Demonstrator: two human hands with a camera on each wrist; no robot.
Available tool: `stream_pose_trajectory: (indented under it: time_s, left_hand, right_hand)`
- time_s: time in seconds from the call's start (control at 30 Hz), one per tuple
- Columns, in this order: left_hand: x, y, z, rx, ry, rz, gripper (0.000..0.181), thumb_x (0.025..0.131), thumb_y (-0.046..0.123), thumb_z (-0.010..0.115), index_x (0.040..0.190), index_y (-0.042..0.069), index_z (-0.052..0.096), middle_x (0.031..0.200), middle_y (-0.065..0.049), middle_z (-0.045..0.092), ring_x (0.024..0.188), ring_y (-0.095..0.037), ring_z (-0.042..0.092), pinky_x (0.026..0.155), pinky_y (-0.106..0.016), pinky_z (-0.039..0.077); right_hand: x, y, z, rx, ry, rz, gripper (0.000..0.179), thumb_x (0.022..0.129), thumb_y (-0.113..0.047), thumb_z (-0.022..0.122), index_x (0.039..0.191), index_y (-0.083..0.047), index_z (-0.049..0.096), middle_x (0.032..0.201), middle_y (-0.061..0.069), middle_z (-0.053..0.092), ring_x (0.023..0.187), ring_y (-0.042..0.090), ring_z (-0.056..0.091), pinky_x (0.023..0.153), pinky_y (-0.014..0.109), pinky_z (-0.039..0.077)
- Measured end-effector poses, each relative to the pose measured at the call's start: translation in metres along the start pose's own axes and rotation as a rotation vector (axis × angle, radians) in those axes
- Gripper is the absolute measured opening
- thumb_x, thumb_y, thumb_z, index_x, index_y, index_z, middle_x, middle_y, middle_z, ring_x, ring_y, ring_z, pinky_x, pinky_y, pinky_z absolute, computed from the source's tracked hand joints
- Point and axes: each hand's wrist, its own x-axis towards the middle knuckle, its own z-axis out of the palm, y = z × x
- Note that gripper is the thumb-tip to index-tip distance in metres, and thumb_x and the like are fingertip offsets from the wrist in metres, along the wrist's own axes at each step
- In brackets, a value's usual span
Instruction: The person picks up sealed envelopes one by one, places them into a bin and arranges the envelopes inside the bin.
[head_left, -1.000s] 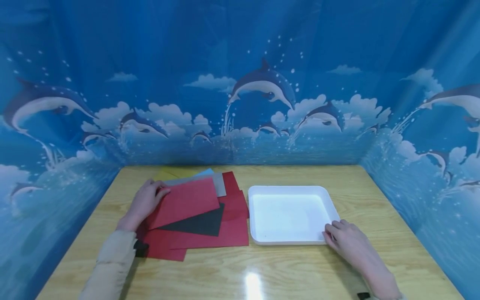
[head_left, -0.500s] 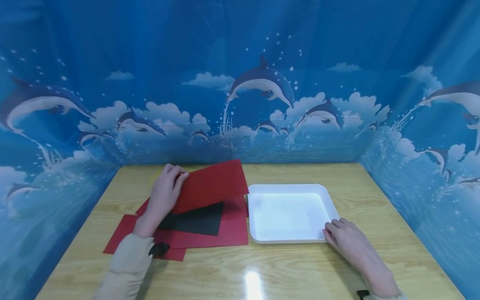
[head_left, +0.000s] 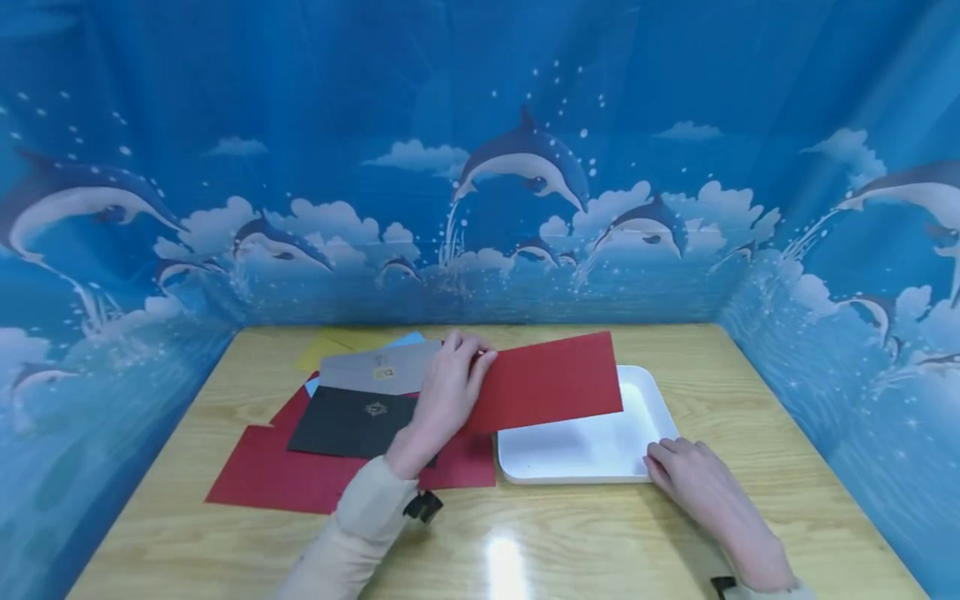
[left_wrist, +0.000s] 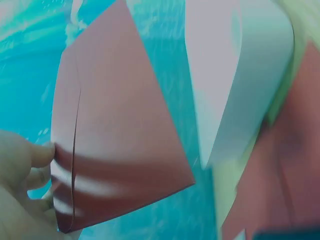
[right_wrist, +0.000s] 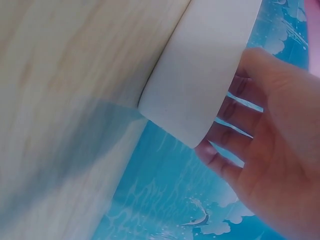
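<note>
Evidently a single red envelope [head_left: 551,379] is being carried: raised and tilted, it hides much of the far side of the white tray [head_left: 592,479]. The left hand [head_left: 450,387] pinches its left end between thumb and fingers, while the right hand's [head_left: 697,483] fingers grip the tray's rim near its front right corner. As I judge it, the next move calls for levelling the envelope and lowering it inside the walls. Left of the tray, a black envelope [head_left: 330,425], a grey envelope [head_left: 348,375] and red envelopes [head_left: 270,475] overlap on the table [head_left: 600,542].
</note>
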Motion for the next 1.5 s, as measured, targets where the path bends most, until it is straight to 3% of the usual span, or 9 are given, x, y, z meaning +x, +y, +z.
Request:
stream_pose_trajectory:
  time_s: [0.3,0.53,0.73,1.0,1.2,1.3,1.5]
  left_hand:
    - [-0.004,0.014,0.053,-0.079,-0.034,-0.014,0.014,0.101,0.015,0.064,0.112,0.008,0.069,0.106,-0.007,0.059,0.082,-0.015,0.060,0.069,-0.027,0.052]
    - [-0.008,0.018,0.076,-0.073,-0.103,-0.004,0.016,0.102,0.009,0.061,0.116,0.009,0.069,0.103,-0.007,0.059,0.083,-0.016,0.059,0.070,-0.025,0.051]
    - [-0.012,0.016,0.089,0.012,-0.228,0.014,0.023,0.101,0.004,0.061,0.119,0.010,0.072,0.102,-0.005,0.061,0.090,-0.015,0.060,0.074,-0.019,0.051]
    - [-0.017,0.010,0.095,0.093,-0.351,0.036,0.030,0.098,0.006,0.066,0.127,0.007,0.070,0.107,-0.007,0.065,0.098,-0.019,0.063,0.082,-0.025,0.054]
    - [-0.019,0.004,0.094,0.126,-0.365,0.084,0.034,0.098,0.014,0.069,0.131,0.009,0.068,0.119,-0.007,0.068,0.109,-0.023,0.062,0.094,-0.036,0.052]
    - [-0.018,0.001,0.088,0.110,-0.355,0.083,0.034,0.097,0.015,0.069,0.131,0.010,0.068,0.122,-0.007,0.067,0.111,-0.024,0.060,0.097,-0.037,0.050]
    - [-0.011,-0.011,0.059,0.060,-0.341,-0.013,0.036,0.096,0.015,0.071,0.131,0.011,0.067,0.129,-0.009,0.063,0.121,-0.027,0.056,0.106,-0.048,0.045]
  right_hand:
    - [0.000,-0.001,0.002,0.003,0.001,0.019,0.031,0.081,-0.008,0.075,0.068,-0.021,0.049,0.063,-0.014,0.036,0.060,0.009,0.038,0.056,0.031,0.037]
    - [0.000,-0.001,0.002,-0.003,0.006,0.029,0.030,0.081,-0.009,0.074,0.068,-0.021,0.049,0.063,-0.013,0.037,0.060,0.010,0.039,0.056,0.031,0.036]
    - [-0.001,-0.002,0.003,0.000,0.030,0.021,0.028,0.080,-0.009,0.074,0.068,-0.019,0.051,0.063,-0.012,0.040,0.060,0.011,0.043,0.055,0.032,0.038]
    - [-0.001,-0.002,0.004,0.010,0.032,0.027,0.028,0.080,-0.008,0.074,0.069,-0.019,0.051,0.064,-0.012,0.040,0.061,0.012,0.044,0.054,0.032,0.038]
    - [-0.001,-0.002,0.003,0.004,0.023,0.031,0.024,0.081,-0.010,0.075,0.072,-0.018,0.054,0.067,-0.010,0.040,0.063,0.013,0.045,0.055,0.032,0.037]
    - [-0.001,-0.002,0.003,0.011,0.016,0.035,0.024,0.082,-0.010,0.075,0.072,-0.018,0.055,0.067,-0.011,0.039,0.065,0.012,0.045,0.056,0.032,0.037]
    - [-0.001,-0.001,0.003,0.003,0.014,0.031,0.026,0.082,-0.011,0.076,0.072,-0.018,0.053,0.068,-0.010,0.040,0.065,0.013,0.045,0.056,0.031,0.037]
